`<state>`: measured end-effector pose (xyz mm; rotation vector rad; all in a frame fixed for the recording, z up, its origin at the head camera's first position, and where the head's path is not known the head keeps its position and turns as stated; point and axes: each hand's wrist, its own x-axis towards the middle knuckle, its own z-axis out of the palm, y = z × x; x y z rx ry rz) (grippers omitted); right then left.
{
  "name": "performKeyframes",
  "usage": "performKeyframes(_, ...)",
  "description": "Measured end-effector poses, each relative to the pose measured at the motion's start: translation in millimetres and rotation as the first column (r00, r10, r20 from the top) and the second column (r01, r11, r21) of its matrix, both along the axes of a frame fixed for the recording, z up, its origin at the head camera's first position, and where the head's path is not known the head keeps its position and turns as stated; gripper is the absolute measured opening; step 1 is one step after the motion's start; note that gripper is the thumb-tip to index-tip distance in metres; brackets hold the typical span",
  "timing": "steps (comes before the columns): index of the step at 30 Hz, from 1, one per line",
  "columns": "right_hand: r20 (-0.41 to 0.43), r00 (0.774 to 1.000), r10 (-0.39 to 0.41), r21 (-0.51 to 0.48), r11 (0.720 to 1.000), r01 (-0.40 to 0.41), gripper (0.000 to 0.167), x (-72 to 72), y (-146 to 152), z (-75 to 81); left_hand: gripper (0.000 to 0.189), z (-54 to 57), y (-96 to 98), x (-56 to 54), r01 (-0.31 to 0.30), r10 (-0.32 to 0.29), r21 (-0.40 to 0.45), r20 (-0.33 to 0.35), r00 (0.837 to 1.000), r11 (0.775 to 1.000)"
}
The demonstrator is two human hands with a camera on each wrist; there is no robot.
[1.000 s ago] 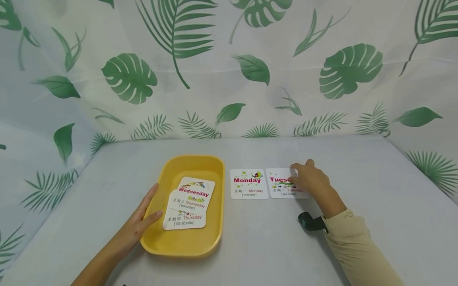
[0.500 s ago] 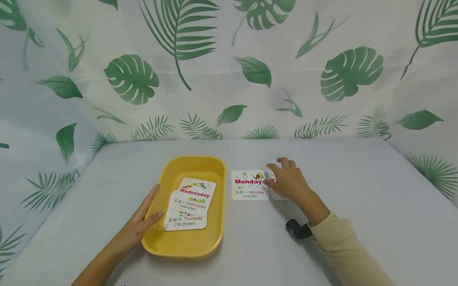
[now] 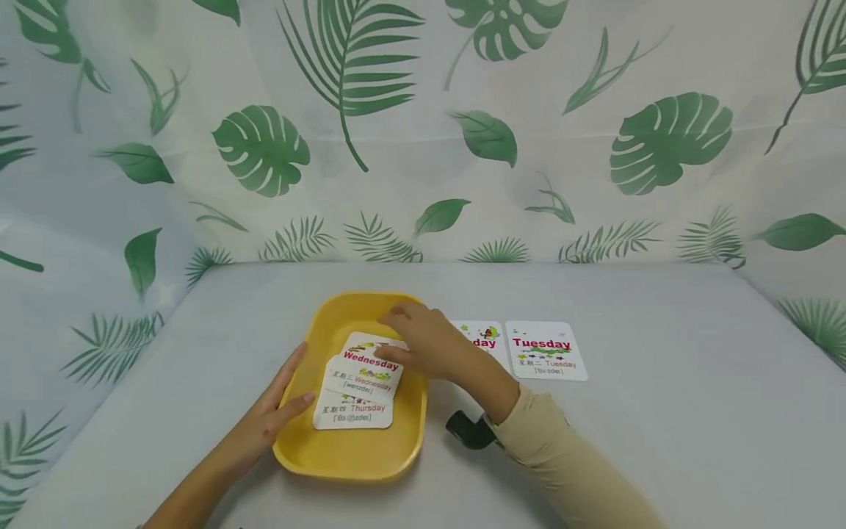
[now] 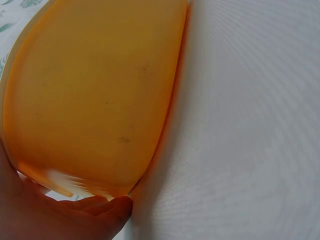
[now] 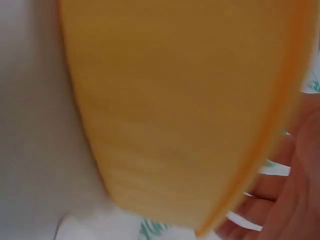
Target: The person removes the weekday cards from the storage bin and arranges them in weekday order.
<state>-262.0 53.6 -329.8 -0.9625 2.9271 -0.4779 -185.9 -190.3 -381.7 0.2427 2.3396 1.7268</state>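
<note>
A yellow plastic tray [image 3: 350, 459] stands on the table, its left wall held by my left hand [image 3: 264, 422]. The thumb lies over the rim while the fingers are on the outer side; the left wrist view shows those fingers [image 4: 107, 212] against the wall. My right hand [image 3: 429, 342] hovers over the tray's right side, fingers apart, with nothing in it. Below its thumb lies the Wednesday card [image 3: 360, 378], overlapping the Thursday card [image 3: 353, 419] inside the tray. The right wrist view is blurred and shows the tray's outer wall beside the hand.
Right of the tray, the Monday card [image 3: 485, 344] lies partly hidden behind my right wrist. Beside it, the Tuesday card [image 3: 546, 353] lies flat on the white table [image 3: 661, 426]. A cloth backdrop printed with green leaves [image 3: 489, 139] rises behind the table. A black strap device [image 3: 471, 430] is on my right wrist.
My right hand has left the Tuesday card and swung left across the Monday card to above the tray. Tuesday is uncovered; Monday is partly covered. My left hand keeps its hold on the tray.
</note>
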Motion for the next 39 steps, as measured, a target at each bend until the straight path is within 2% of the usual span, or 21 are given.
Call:
performKeyframes(2,0.017,1.0,0.014,0.098,0.995,-0.015,0.056,0.8,-8,-3.9,0.067,0.0,2.0,-0.2,0.009,-0.009,0.006,-0.004,1.0,1.0)
performKeyframes(4,0.025,1.0,0.001,0.206,0.978,-0.006,0.064,2.3,-15,-8.7,0.067,0.2,3.6,0.0,0.011,-0.011,0.008,-0.006,1.0,1.0)
performKeyframes(6,0.009,1.0,-0.018,0.326,0.945,0.014,0.078,4.3,-20,-13.3,0.067,0.3,4.7,0.2,0.011,-0.011,0.01,-0.005,1.0,1.0)
performKeyframes(10,-0.035,0.997,-0.063,0.464,0.883,0.072,0.101,7.8,-22,-17.0,0.067,0.4,6.9,-0.3,0.015,-0.015,0.013,-0.006,1.0,1.0)
performKeyframes(15,-0.023,0.997,-0.076,0.485,0.871,0.077,0.104,10.1,-21,-18.7,0.067,-1.3,7.4,0.1,0.015,-0.015,0.006,-0.009,1.0,1.0)
performKeyframes(20,-0.026,0.997,-0.07,0.472,0.879,0.074,0.103,9.0,-22,-19.3,0.066,-1.2,6.5,-0.2,0.01,-0.01,0.002,-0.02,1.0,1.0)
performKeyframes(22,-0.042,0.997,-0.068,0.442,0.893,0.079,0.102,7.4,-23,-19.6,0.066,-0.3,6.3,-0.6,0.01,-0.009,0.007,-0.02,1.0,1.0)
performKeyframes(24,-0.049,0.996,-0.072,0.376,0.923,0.085,0.098,5.8,-24,-20.4,0.066,0.4,5.7,-1.0,0.006,-0.006,0.007,-0.019,1.0,1.0)
performKeyframes(27,-0.04,0.995,-0.092,0.209,0.973,0.098,0.085,4.2,-24,-21.9,0.066,1.0,4.6,-1.1,0.0,0.0,0.004,-0.017,1.0,1.0)
performKeyframes(29,-0.027,0.994,-0.101,0.078,0.992,0.103,0.077,4.1,-23,-22.9,0.066,1.0,3.6,-1.0,0.0,0.0,0.004,-0.017,1.0,1.0)
performKeyframes(31,-0.018,0.994,-0.105,-0.036,0.994,0.104,0.071,4.6,-22,-23.3,0.067,0.5,2.7,-1.0,0.004,-0.004,0.01,-0.021,1.0,1.0)
performKeyframes(34,0.008,0.994,-0.111,-0.159,0.981,0.111,0.069,5.3,-22,-24.1,0.067,-0.9,1.4,-1.2,0.008,-0.008,0.017,-0.032,0.999,1.0)
performKeyframes(37,0.034,0.992,-0.119,-0.222,0.967,0.123,0.069,6.2,-21,-24.4,0.068,-1.8,1.2,-1.4,0.004,-0.004,0.01,-0.04,0.999,1.0)
performKeyframes(39,0.036,0.992,-0.122,-0.23,0.965,0.127,0.068,6.7,-20,-24.4,0.068,-2.3,1.4,-1.4,-0.004,0.004,0.0,-0.033,0.999,1.0)
